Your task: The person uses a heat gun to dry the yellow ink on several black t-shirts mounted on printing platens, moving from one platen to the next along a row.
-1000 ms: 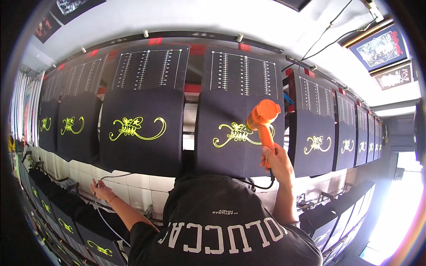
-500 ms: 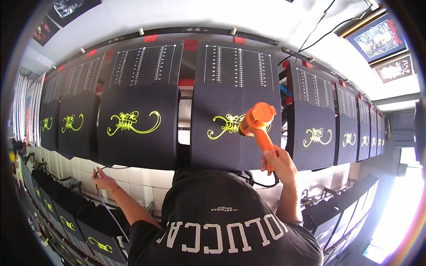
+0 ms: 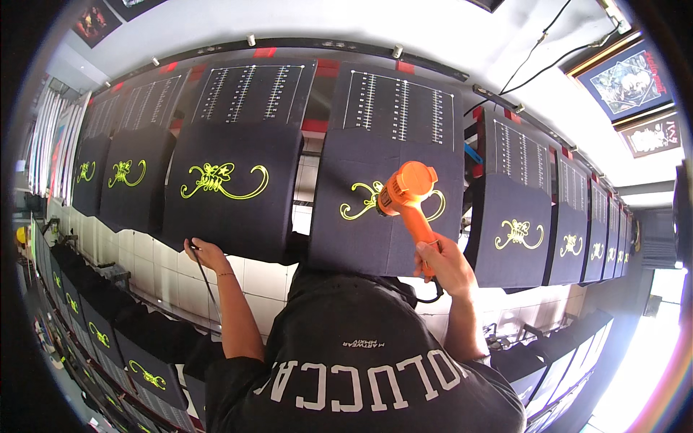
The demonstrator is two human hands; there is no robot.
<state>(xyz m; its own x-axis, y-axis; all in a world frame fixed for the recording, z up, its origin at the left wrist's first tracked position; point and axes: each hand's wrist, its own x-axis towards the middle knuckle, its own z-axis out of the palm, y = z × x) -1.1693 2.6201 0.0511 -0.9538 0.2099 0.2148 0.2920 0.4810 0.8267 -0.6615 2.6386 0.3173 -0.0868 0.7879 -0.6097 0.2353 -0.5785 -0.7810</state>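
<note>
My right hand (image 3: 449, 267) is wrapped round the handle of an orange heat gun (image 3: 413, 185). The gun's dark nozzle sits over the neon-yellow print (image 3: 352, 209) on a black shirt (image 3: 382, 249), hiding the middle of the design. This shirt is laid over a dark board (image 3: 393, 101) marked with white rulers. My left hand (image 3: 206, 254) pinches a dark cord (image 3: 211, 292) close to the lower edge of the neighbouring black shirt (image 3: 231, 216), which bears a similar yellow print (image 3: 220, 180).
More boards with printed black shirts run off to the left and right, such as one shirt (image 3: 509, 252) on the right. Behind me stands another row of printed shirts (image 3: 148, 372). A dark rail (image 3: 325, 45) passes along the wall behind the boards.
My left hand has moved right and up with the cord, up to the neighbouring shirt's lower edge. The heat gun has shifted slightly left over the print. The view has turned a little.
</note>
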